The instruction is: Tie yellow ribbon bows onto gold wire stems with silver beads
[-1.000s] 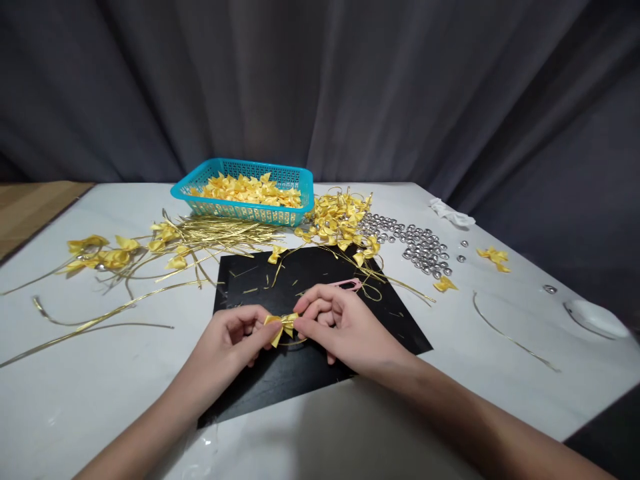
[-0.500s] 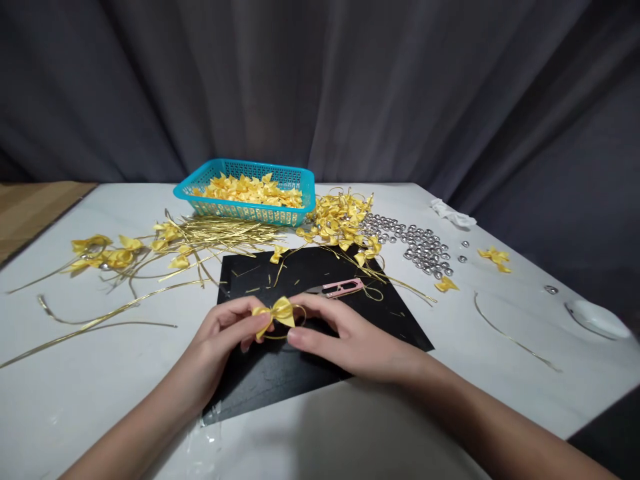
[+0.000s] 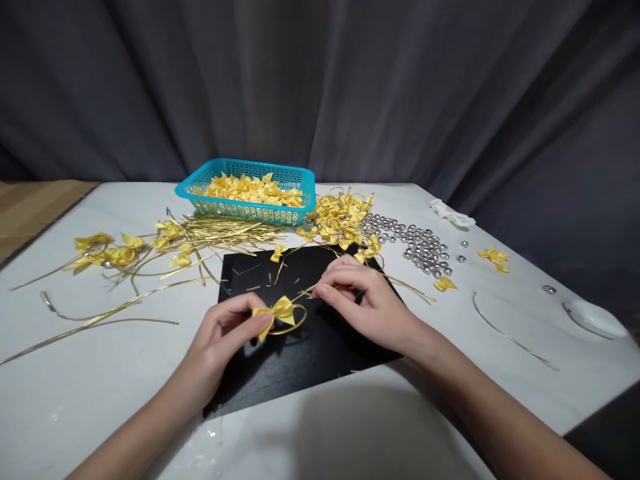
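My left hand (image 3: 223,333) pinches a small yellow ribbon bow (image 3: 278,311) with a loop of gold wire (image 3: 295,325) hanging from it, just above the black mat (image 3: 310,353). My right hand (image 3: 367,300) lies further back on the mat. Its fingers are curled and closed over the spot where the pink snips lay. The snips themselves are hidden under the fingers, and thin gold strands stick out to the left of the fingertips.
A teal basket (image 3: 250,210) of yellow bows stands at the back. Gold wires (image 3: 220,233) and finished bows (image 3: 107,253) spread to the left, a heap of bows (image 3: 340,223) and silver beads (image 3: 425,247) to the right. A white dish (image 3: 595,319) sits at the far right.
My right hand has let go of the bow and moved back and to the right, closing over the pink snips' place. My left hand keeps the bow, now slightly lifted.
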A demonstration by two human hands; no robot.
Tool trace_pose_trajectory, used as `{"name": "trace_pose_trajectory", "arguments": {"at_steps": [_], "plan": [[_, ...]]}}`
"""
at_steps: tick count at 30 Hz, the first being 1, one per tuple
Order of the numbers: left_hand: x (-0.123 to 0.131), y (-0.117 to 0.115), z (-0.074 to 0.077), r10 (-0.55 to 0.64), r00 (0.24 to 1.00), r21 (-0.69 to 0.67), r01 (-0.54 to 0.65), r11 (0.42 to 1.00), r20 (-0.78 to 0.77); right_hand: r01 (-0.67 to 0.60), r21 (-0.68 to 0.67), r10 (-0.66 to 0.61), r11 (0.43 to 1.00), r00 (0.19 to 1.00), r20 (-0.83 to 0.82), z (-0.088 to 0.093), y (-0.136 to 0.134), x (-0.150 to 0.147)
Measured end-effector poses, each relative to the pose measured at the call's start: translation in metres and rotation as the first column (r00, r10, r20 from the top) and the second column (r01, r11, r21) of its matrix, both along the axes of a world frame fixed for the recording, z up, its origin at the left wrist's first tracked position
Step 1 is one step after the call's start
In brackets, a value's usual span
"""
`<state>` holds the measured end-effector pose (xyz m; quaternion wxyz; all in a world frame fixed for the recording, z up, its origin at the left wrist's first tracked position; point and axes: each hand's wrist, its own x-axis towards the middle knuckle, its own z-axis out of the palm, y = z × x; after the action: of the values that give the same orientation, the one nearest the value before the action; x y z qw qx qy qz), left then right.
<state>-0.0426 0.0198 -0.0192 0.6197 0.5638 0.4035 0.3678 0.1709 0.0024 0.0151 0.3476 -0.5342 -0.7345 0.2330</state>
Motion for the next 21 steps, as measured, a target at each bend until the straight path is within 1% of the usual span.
{"name": "trace_pose_trajectory", "arguments": {"at_steps": [2, 4, 6, 8, 10, 12, 14, 16, 18, 21], "plan": [[0.000, -0.001, 0.000, -0.045, 0.996, 0.084, 0.051, 0.995, -0.077, -0.011, -0.054, 0.005, 0.998, 0.994, -0.108, 0.003, -0.001, 0.002], [0.002, -0.002, 0.002, -0.031, 0.990, 0.141, 0.051, 0.989, -0.139, -0.080, -0.192, 0.034, 0.978, 0.972, -0.231, 0.009, -0.004, 0.002], [0.005, -0.003, 0.005, 0.024, 0.985, 0.159, 0.003, 0.987, -0.172, -0.174, -0.326, 0.058, 0.929, 0.941, -0.334, 0.016, -0.008, 0.001], [0.007, -0.002, 0.007, 0.078, 0.982, 0.127, -0.056, 0.990, -0.174, -0.244, -0.390, 0.086, 0.888, 0.921, -0.380, 0.019, -0.012, -0.002], [0.007, -0.001, 0.007, 0.101, 0.984, 0.064, -0.093, 0.994, -0.144, -0.289, -0.421, 0.130, 0.860, 0.921, -0.367, 0.019, -0.014, -0.006], [0.006, 0.000, 0.006, 0.115, 0.990, -0.008, -0.116, 0.993, -0.080, -0.323, -0.461, 0.174, 0.827, 0.925, -0.337, 0.015, -0.014, -0.010], [0.005, 0.001, 0.004, 0.138, 0.990, -0.069, -0.138, 0.988, -0.004, -0.321, -0.528, 0.185, 0.786, 0.938, -0.294, 0.010, -0.011, -0.011], [0.005, 0.001, 0.003, 0.165, 0.985, -0.118, -0.158, 0.980, 0.055, -0.288, -0.596, 0.168, 0.749, 0.954, -0.249, 0.007, -0.008, -0.009], [0.005, 0.000, 0.002, 0.171, 0.983, -0.136, -0.160, 0.978, 0.073, -0.284, -0.640, 0.177, 0.714, 0.957, -0.228, 0.008, -0.006, -0.008], [0.006, 0.000, 0.000, 0.169, 0.985, -0.095, -0.166, 0.982, 0.027, -0.371, -0.638, 0.251, 0.675, 0.928, -0.275, 0.012, -0.009, -0.008]]}}
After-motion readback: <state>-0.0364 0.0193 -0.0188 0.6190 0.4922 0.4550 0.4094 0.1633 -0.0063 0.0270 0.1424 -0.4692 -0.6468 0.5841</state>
